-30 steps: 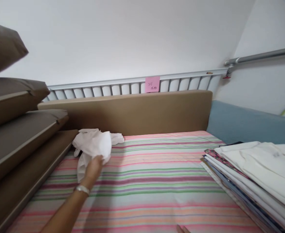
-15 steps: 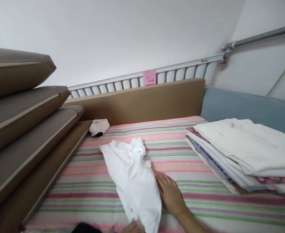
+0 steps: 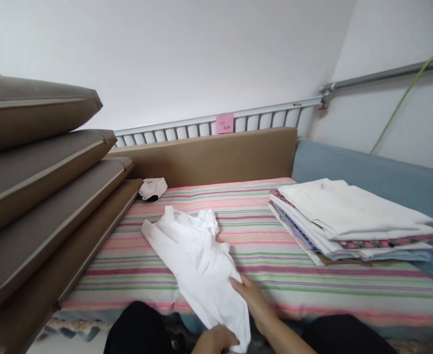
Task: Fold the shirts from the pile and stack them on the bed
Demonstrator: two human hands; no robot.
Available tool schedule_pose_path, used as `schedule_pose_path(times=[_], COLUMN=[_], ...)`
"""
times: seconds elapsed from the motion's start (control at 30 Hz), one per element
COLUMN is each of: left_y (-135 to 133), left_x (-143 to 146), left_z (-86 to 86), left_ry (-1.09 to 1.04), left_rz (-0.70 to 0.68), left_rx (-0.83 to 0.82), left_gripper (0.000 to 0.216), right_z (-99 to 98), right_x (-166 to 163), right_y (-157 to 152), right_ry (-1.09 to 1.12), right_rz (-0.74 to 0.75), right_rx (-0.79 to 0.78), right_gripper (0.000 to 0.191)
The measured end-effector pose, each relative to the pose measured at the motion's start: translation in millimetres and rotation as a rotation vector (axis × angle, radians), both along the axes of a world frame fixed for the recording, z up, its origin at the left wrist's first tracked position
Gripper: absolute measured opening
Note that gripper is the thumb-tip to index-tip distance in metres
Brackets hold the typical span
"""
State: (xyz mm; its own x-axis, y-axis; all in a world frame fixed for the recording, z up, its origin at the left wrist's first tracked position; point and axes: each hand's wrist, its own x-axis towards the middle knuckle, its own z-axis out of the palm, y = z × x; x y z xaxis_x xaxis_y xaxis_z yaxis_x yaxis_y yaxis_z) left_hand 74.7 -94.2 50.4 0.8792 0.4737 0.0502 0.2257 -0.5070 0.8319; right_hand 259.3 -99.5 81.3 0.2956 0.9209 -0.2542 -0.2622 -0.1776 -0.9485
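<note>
A crumpled white shirt (image 3: 198, 260) lies lengthwise on the striped sheet, with its near end hanging toward my lap. My left hand (image 3: 218, 339) is closed around that near end, partly cut off by the bottom of the view. Along the shirt's right side, my right hand (image 3: 253, 300) pinches the edge, thumb on top and the other fingers beneath, mostly hidden. A small bunched white cloth item (image 3: 153, 188) with a dark patch rests farther back on the left.
A stack of folded clothes (image 3: 349, 211) sits on the right. Brown-grey cushions (image 3: 54, 182) are piled at the left. A brown padded board (image 3: 209, 157) stands along the back, a pink note (image 3: 224, 123) above it. At right is a blue padded surface (image 3: 330, 160).
My view has pulled back, showing the sheet's front edge and my knees. My right hand has gone from lying beside the shirt to gripping its edge; the shirt has shifted and spread at its far end.
</note>
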Motion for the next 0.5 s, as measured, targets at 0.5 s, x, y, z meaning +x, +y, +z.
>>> schedule_pose_path(times=[0.5], left_y=[31], left_x=[-59], left_z=[65.6], left_ry=[-0.385], left_rz=[0.973], left_rx=[-0.534], left_gripper=[0.081], right_z=[29.1], right_x=[-90], right_y=[-16], right_ry=[-1.291], right_rz=[0.624], right_rx=[0.846], right_gripper=[0.018])
